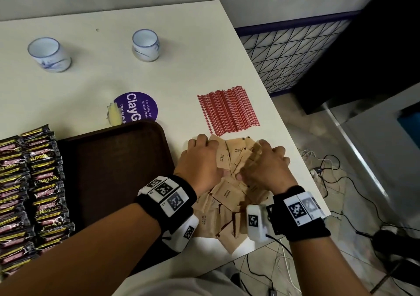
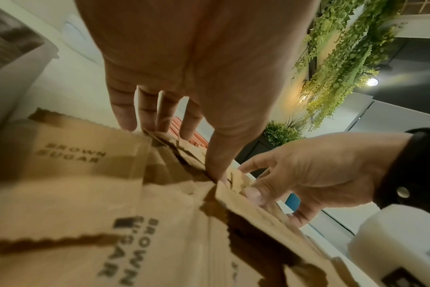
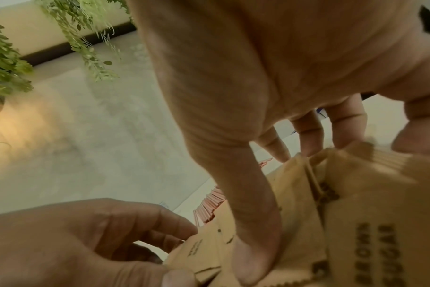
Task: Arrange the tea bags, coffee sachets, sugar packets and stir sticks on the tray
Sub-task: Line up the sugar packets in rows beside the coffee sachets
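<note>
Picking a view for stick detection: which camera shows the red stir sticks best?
Head view. The red stir sticks lie there as one whole fanned row on the table, past the sugar packets. The left wrist view shows only a sliver between the left hand's fingers; the right wrist view shows blurred ends.

You had brown sugar packets (image 1: 227,193) heaped loose right of the dark tray (image 1: 118,170), red stir sticks (image 1: 228,112) fanned flat just beyond them, and black coffee sachets (image 1: 29,195) in overlapping rows across the tray's left part.
</note>
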Demonstrator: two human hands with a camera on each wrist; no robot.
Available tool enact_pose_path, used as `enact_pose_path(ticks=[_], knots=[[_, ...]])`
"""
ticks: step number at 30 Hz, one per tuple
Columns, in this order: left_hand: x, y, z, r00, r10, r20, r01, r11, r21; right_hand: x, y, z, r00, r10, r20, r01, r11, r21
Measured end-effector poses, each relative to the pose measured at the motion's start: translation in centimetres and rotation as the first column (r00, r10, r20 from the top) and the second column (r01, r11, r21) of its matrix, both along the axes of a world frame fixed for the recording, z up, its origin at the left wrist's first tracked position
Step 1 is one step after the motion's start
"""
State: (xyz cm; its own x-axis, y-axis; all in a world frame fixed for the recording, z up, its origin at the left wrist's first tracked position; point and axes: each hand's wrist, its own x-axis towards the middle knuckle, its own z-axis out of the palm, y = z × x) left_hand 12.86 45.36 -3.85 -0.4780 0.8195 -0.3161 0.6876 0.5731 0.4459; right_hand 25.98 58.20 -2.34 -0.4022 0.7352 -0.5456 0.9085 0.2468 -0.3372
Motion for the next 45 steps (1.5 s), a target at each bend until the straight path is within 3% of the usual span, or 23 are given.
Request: enact_pose_path(ticks=[16,27,30,32,34,35,38,42,45], knots=[[0.4,-0.2,0.2,1.000,-0.004,-0.014,0.004,1.000,0.018,-0.6,-0.2,-1.3,0.983,0.054,-0.175,-0.042,0.997,0.072],[0.5,-0.4,0.8,0.998,-0.035,-0.049,0.034,0.999,-0.011,-0.9,-0.3,-0.2,0.986,0.106,-0.127,-0.097,0.992,0.075],[1.0,-0.8,2.3,0.992,-0.058,-0.116,0.065,0.996,0.058,-1.0,-0.3,0.5,0.979,0.187,-0.085,-0.181,0.980,0.082],[1.6,-1.3,3.6,0.972,-0.167,-0.164,0.193,0.968,0.159,-1.1,-0.2,0.7,0.979,0.192,-0.072,-0.188,0.980,0.070],[2.5,-2.2,4.6,0.909,-0.369,-0.196,0.409,0.880,0.242,-1.2,-0.1,0.5,0.979,0.183,-0.088,-0.178,0.982,0.064],[3.0,-2.7,4.9,0.839,-0.496,-0.222,0.541,0.802,0.253,-1.2,0.0,0.4,0.978,0.191,-0.090,-0.185,0.980,0.068],[4.9,-3.8,4.5,0.536,-0.816,-0.219,0.844,0.512,0.159,-1.3,0.3,0.1,0.987,0.129,-0.094,-0.127,0.992,0.027],[7.0,-4.8,1.9,0.312,-0.942,-0.121,0.949,0.303,0.087,-1.4,0.6,-0.3,0.984,0.162,-0.068,-0.161,0.987,0.032],[7.5,-5.4,0.1,0.231,-0.957,-0.176,0.972,0.236,-0.007,-1.3,0.6,-0.4,0.986,0.152,-0.064,-0.150,0.988,0.030]])
